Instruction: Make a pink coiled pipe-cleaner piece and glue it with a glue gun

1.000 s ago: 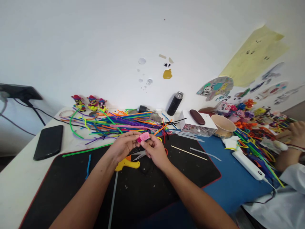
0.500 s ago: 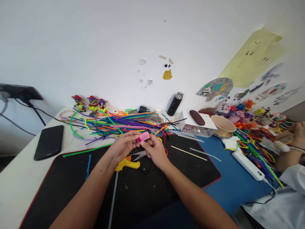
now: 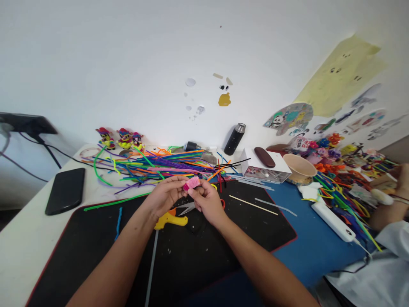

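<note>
Between my two hands is a small pink and magenta piece of coiled pipe cleaner (image 3: 192, 183), with a dab of orange at its right end. My left hand (image 3: 166, 194) pinches its left end, and my right hand (image 3: 207, 200) grips its right side with thumb and fingers. Below the hands a yellow glue gun (image 3: 172, 219) lies on the black mat (image 3: 204, 273), a glue stick (image 3: 152, 268) stretching from it toward me. Scissors (image 3: 187, 208) lie partly hidden under my right hand. Loose pipe cleaners (image 3: 179, 164) are heaped just beyond.
A phone (image 3: 65, 191) lies at left; small figures (image 3: 124, 138) stand behind. A black flask (image 3: 234, 139), a white box (image 3: 279, 168) and a bowl (image 3: 299, 167) line the back. At right are a white device with a cord (image 3: 334, 222) and another person's arm (image 3: 388, 213).
My hands and the pink piece stay almost in place. At the right edge, the other person's arm has shifted slightly.
</note>
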Demonstrator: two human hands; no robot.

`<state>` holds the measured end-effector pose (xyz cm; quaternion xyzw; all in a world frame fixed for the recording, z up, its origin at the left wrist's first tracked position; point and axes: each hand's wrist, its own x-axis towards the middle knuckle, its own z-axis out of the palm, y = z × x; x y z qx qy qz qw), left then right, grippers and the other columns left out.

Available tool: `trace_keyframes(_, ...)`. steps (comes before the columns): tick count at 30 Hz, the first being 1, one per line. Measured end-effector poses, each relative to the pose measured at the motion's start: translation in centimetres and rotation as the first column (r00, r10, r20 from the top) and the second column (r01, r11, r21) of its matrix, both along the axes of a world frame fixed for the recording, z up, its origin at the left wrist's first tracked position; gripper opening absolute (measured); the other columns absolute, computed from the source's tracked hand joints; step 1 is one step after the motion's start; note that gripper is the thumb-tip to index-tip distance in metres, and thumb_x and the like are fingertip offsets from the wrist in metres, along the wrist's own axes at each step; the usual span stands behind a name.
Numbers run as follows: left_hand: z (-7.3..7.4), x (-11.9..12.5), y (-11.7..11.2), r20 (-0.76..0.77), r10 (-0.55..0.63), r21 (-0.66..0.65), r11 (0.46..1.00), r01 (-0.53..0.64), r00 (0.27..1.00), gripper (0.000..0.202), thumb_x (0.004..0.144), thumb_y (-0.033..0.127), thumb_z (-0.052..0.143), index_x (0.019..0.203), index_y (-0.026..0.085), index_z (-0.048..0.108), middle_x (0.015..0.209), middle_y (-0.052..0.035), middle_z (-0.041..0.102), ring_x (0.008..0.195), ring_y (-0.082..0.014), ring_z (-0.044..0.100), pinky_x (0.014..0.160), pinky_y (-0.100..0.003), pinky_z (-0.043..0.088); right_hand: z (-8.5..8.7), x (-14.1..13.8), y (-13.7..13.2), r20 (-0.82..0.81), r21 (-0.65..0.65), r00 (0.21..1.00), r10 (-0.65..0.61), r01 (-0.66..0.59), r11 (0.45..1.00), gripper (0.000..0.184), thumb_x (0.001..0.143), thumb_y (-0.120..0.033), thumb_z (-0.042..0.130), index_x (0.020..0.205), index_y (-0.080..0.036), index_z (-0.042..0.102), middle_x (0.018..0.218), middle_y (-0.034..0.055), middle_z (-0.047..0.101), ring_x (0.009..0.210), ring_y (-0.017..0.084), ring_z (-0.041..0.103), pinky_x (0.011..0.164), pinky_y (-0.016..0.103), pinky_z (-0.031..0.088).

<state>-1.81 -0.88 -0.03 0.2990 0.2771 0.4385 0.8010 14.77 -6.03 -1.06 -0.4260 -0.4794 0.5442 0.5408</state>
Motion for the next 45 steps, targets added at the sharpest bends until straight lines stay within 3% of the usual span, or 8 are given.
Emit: trace_keyframes(45,-0.09,-0.1,0.17,0.011,-0.012,-0.022,1.0,0.013,1.0,0.023,0.07,0.017,0.092,0.088,0.009,0.081,0.085,-0.0091,0.077,0.073,-0.0169,0.07,0.071,-0.028,0.057,0.38,-0.11,-0.05,0.019,-0.016,1.0,0.002,-0.002,1.0,0.045,0.084,-0.059,0.084,0.098,-0.023,0.062,0.052,-0.0125,0.045,0.036,0.007,0.033,0.037,0.022,0.026)
